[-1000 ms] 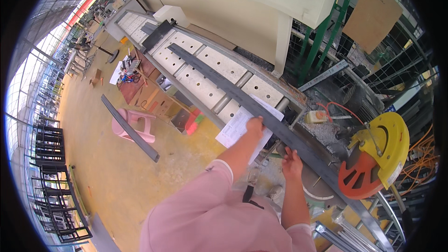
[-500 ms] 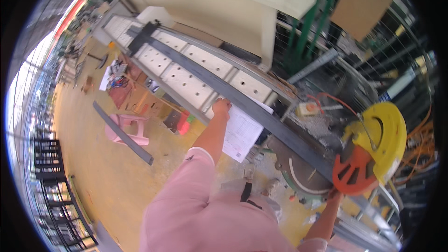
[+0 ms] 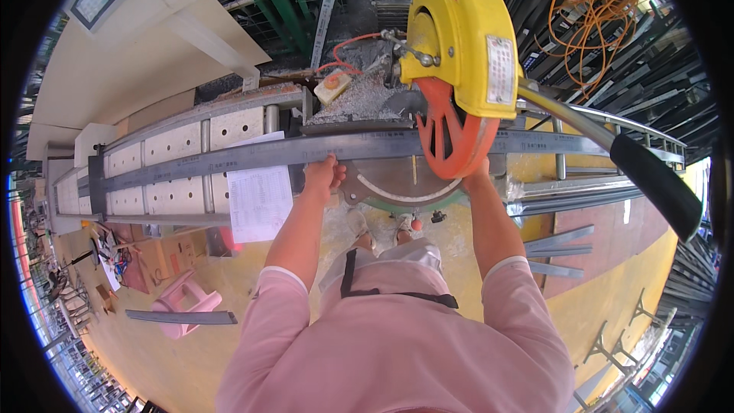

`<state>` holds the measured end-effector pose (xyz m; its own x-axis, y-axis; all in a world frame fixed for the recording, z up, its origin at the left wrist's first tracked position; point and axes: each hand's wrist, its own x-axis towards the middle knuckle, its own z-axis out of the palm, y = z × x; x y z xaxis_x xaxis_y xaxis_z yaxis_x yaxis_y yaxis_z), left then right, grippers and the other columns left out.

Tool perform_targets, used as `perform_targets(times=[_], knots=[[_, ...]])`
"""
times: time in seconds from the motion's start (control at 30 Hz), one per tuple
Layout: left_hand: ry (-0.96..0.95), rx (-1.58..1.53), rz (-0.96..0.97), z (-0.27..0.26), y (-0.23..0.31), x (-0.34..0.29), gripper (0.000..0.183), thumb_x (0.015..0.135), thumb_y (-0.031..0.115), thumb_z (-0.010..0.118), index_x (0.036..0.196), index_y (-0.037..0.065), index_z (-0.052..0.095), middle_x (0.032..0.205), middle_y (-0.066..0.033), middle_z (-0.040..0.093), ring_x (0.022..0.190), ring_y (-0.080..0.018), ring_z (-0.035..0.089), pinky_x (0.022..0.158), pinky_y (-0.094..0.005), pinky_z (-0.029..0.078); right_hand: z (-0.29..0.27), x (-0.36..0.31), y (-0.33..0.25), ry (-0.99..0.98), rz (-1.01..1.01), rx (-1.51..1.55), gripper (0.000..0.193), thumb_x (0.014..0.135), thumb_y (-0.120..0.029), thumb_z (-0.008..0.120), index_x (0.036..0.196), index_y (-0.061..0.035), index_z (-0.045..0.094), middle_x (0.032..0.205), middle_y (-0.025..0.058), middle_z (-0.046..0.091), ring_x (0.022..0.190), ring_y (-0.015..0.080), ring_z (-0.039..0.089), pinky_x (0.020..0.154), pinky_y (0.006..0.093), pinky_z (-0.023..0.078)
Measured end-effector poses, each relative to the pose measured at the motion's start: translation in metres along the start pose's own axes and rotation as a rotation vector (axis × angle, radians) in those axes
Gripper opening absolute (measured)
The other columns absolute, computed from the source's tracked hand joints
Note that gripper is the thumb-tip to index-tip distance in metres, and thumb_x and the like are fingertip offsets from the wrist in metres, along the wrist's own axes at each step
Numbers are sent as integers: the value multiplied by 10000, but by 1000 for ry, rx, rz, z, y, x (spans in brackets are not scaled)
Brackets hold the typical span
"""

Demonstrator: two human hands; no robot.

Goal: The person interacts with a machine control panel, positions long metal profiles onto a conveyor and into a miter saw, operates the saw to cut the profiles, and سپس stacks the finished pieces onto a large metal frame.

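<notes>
A long grey metal bar (image 3: pixel 267 151) lies across the roller bench and passes under the cut-off saw. My left hand (image 3: pixel 325 174) is closed at the bar's near edge, left of the blade guard, its thumb against the bar. Close to the bar's near side, my right hand (image 3: pixel 477 174) is right beside the orange blade guard (image 3: pixel 451 138), which hides its fingers. The saw's yellow housing (image 3: pixel 459 38) rises above, and its black-gripped handle (image 3: pixel 657 187) slants down to the right. A printed paper sheet (image 3: pixel 260 203) hangs over the bench edge, left of my left hand.
A dark clamp-like block (image 3: pixel 97 183) sits across the bar's far left end. Below left, a pink stool (image 3: pixel 185 302) stands with a grey strip (image 3: pixel 180 317) over it. Stacked metal profiles (image 3: pixel 573 187) and an orange coiled hose (image 3: pixel 604 15) are on the right.
The view has swung to the right toward the saw. My left hand has moved right along the bar, from beside the paper to near the saw. My right hand stays by the orange guard.
</notes>
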<state>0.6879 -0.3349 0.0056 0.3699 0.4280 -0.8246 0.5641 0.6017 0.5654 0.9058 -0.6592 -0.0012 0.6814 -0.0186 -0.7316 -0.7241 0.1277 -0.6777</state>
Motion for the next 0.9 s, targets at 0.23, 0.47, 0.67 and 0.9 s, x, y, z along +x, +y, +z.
perform_targets(times=[0.23, 0.47, 0.67, 0.9], knots=[[114, -161, 83, 18, -2, -7, 219, 1001, 248, 551, 1027, 37, 603, 832, -99, 696, 594, -141, 621, 442, -251, 449, -32, -17, -34, -225, 48, -360, 276, 1017, -270, 468, 1053, -24, 588, 917, 114, 719, 608, 151, 602, 501, 260, 489], [129, -340, 89, 26, -2, 1, 178, 981, 172, 590, 1061, 14, 584, 840, -117, 681, 576, -161, 611, 469, -269, 528, 12, -217, -189, -246, -766, -158, 344, 1021, -316, 490, 1167, -32, 619, 1082, 89, 678, 717, 119, 578, 629, 257, 464], [138, -416, 100, 27, -8, 12, 163, 978, 152, 588, 1066, 14, 584, 829, -128, 667, 569, -179, 607, 473, -262, 538, 53, -344, -206, -893, -937, 307, 616, 996, -567, 394, 1293, -31, 456, 1149, 142, 554, 597, 154, 538, 395, 253, 409], [117, -306, 96, 27, -7, 7, 194, 974, 187, 597, 1041, 5, 583, 807, -134, 679, 555, -181, 611, 446, -257, 526, -66, -330, -74, -926, -681, 155, 489, 1011, -435, 474, 831, 4, 591, 931, 183, 541, 523, 228, 579, 447, 305, 487]])
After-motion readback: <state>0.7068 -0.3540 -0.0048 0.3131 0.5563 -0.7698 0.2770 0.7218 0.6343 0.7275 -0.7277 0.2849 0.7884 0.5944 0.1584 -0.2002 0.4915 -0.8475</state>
